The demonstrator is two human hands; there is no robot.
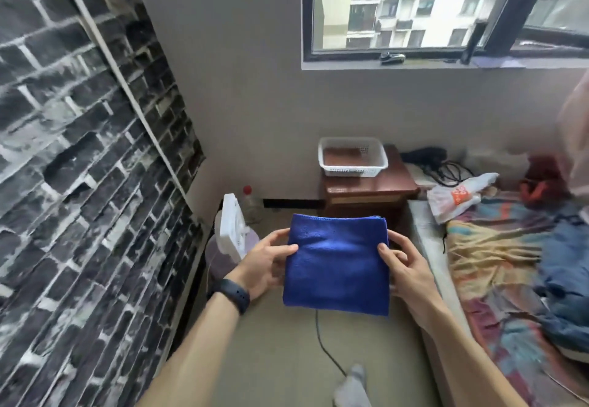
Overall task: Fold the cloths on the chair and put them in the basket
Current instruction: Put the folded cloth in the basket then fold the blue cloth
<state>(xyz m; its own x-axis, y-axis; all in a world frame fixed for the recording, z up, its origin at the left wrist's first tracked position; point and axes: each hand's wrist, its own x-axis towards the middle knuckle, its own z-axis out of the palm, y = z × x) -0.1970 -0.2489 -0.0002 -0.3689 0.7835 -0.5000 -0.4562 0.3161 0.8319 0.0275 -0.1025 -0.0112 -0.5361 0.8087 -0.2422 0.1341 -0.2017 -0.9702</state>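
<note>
Head camera looks down at your two arms, and between them you hold a blue cloth (336, 266) that is folded into a thick square with several layers showing at its far edge. Your left hand (267, 263) grips the left side of the cloth, with the thumb lying on top and the other fingers curled at the edge and below it. Your right hand (404, 269) grips the right side in the same way, thumb on top. The cloth is in the air above the floor, quite flat, and it touches nothing except your hands. On your left wrist there is a dark wristband (231, 295). Beyond the cloth stands a small wooden nightstand (369, 186) against the wall, and the white basket (353, 170) sits on top of it, well apart from the cloth. A black cord (446, 170) lies just to the right of the nightstand. To the left of the cloth, near the wall, you can see a white fan (232, 228) and behind it a clear bottle (250, 202) with a red cap. On your right is a bed (510, 263) with a colourful crumpled cover, and a white plastic bag (459, 197) lies at its far end. A thin dark cable (322, 339) runs over the floor under the cloth, and a foot in a grey sock (350, 384) shows at the bottom. The wall on your left has a dark brick pattern (79, 151), and a window (446, 8) is above the nightstand.
</note>
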